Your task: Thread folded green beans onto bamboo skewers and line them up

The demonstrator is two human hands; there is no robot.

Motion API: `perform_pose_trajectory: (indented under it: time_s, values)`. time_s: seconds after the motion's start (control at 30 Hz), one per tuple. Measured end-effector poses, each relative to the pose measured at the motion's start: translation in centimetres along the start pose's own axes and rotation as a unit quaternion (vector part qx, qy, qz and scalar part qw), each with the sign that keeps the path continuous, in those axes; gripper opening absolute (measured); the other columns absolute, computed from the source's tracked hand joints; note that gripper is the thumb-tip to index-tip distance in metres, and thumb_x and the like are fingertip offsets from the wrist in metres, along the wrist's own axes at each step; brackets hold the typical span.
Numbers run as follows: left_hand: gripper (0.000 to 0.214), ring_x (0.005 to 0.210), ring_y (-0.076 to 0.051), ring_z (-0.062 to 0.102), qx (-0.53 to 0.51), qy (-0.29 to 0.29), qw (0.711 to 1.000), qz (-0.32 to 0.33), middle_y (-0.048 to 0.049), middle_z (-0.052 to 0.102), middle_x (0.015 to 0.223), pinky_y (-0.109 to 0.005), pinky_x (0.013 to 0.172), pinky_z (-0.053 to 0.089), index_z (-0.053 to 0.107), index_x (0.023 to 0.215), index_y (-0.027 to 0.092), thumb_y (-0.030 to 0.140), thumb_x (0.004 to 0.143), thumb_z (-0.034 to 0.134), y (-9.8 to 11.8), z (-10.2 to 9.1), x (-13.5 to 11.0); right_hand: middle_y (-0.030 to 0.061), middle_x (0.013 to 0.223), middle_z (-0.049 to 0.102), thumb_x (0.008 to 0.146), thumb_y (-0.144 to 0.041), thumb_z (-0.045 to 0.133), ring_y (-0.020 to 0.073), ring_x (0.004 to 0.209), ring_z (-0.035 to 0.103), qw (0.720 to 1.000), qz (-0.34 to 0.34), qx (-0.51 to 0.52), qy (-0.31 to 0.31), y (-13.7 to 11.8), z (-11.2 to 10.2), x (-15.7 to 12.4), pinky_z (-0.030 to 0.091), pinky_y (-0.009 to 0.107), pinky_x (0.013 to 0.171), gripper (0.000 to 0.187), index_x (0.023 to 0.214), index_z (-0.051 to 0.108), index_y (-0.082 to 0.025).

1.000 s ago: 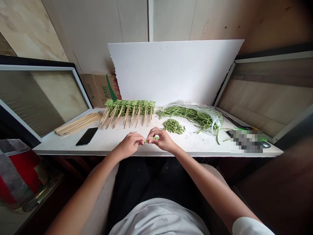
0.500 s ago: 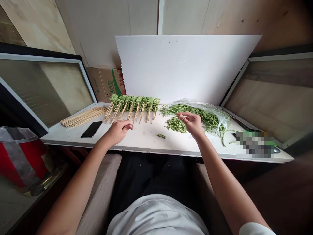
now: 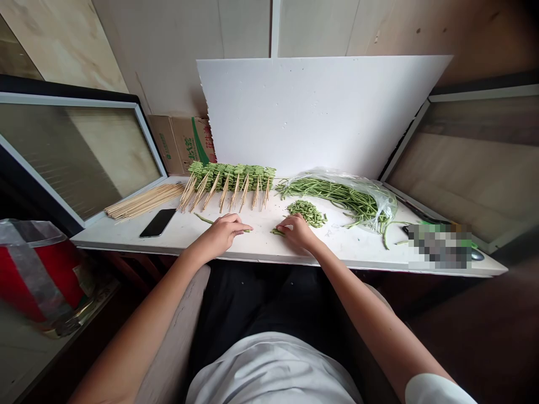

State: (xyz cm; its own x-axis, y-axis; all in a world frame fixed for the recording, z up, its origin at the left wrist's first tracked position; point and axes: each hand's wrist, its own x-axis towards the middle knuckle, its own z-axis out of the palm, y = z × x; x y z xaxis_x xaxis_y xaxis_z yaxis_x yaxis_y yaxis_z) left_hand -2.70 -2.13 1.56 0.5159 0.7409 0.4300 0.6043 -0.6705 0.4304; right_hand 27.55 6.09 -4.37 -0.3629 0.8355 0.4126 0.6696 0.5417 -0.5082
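My left hand (image 3: 222, 235) is closed on a long green bean (image 3: 202, 217), whose one end sticks out to the left and whose tip shows at my fingertips. Low over the table, my right hand (image 3: 297, 231) has its fingers pinched at short cut bean pieces (image 3: 276, 231). A pile of cut bean pieces (image 3: 306, 212) lies just behind it. Skewered beans (image 3: 236, 175) are stacked in a row at the back, their bamboo sticks pointing toward me. Whole long beans (image 3: 332, 191) lie in a clear plastic bag (image 3: 385, 205) at the right.
Loose bamboo skewers (image 3: 145, 200) and a black phone (image 3: 158, 223) lie at the left of the white table (image 3: 164, 243). A white board (image 3: 320, 112) leans behind, with a cardboard box (image 3: 181, 143) beside it. A blurred-out item (image 3: 440, 247) sits at the far right.
Both hands have moved toward each other and down to the table front. A long bean now shows in my left hand. My right hand has come from the bean bag to the small pieces.
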Motion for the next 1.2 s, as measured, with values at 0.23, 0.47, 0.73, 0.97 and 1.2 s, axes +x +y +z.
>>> perform_pose_trajectory:
  time_s: [0.23,0.47,0.73,0.97,1.2]
  values:
    - [0.03,0.09,-0.02,0.07,-0.015,0.071,0.997,0.033,-0.0076,0.07,0.102,-0.033,0.085,0.058,0.076,0.127,0.022,0.018,0.102,0.06,0.7,1.0,0.3,0.0119,0.109,0.082,0.106,-0.045,0.054,0.0291,0.103,0.073,0.986,0.003,0.167,0.011,-3.2,-1.9,0.2,0.056,0.042,0.09,0.039,0.103,0.082,-0.019]
    - [0.035,0.093,-0.02,0.074,-0.003,0.124,0.991,0.057,-0.0059,0.076,0.1,-0.032,0.088,0.06,0.068,0.133,0.022,0.015,0.099,0.067,1.7,2.0,0.5,0.0065,0.103,0.082,0.093,-0.054,0.076,0.0222,0.09,0.074,0.961,-0.089,0.256,-0.058,-8.8,-1.8,-1.3,0.054,0.032,0.076,0.033,0.102,0.083,-0.023]
    - [0.012,0.085,-0.02,0.073,0.029,0.162,0.986,0.037,-0.0068,0.078,0.098,-0.03,0.078,0.056,0.076,0.107,0.019,0.027,0.098,0.073,2.1,0.8,0.6,0.0078,0.101,0.081,0.096,-0.052,0.074,0.0236,0.095,0.069,0.964,-0.11,0.236,0.055,-8.7,-2.2,-1.2,0.054,0.035,0.076,0.029,0.099,0.08,-0.024]
    - [0.013,0.085,-0.019,0.072,0.016,0.152,0.986,0.065,-0.0065,0.077,0.094,-0.03,0.077,0.054,0.077,0.104,0.019,0.026,0.102,0.067,3.0,1.2,0.6,0.0069,0.089,0.076,0.095,-0.049,0.076,0.0246,0.092,0.063,0.964,-0.181,0.179,0.071,-10.0,-2.3,-1.8,0.052,0.04,0.083,0.024,0.097,0.079,-0.025]
    - [0.014,0.081,-0.018,0.069,0.019,0.145,0.986,0.08,-0.0062,0.074,0.092,-0.029,0.074,0.053,0.078,0.102,0.018,0.02,0.103,0.064,2.9,1.5,0.6,0.0066,0.092,0.076,0.095,-0.047,0.076,0.0244,0.092,0.061,0.967,-0.115,0.221,0.055,-10.5,-1.8,-2.1,0.051,0.037,0.076,0.023,0.095,0.076,-0.024]
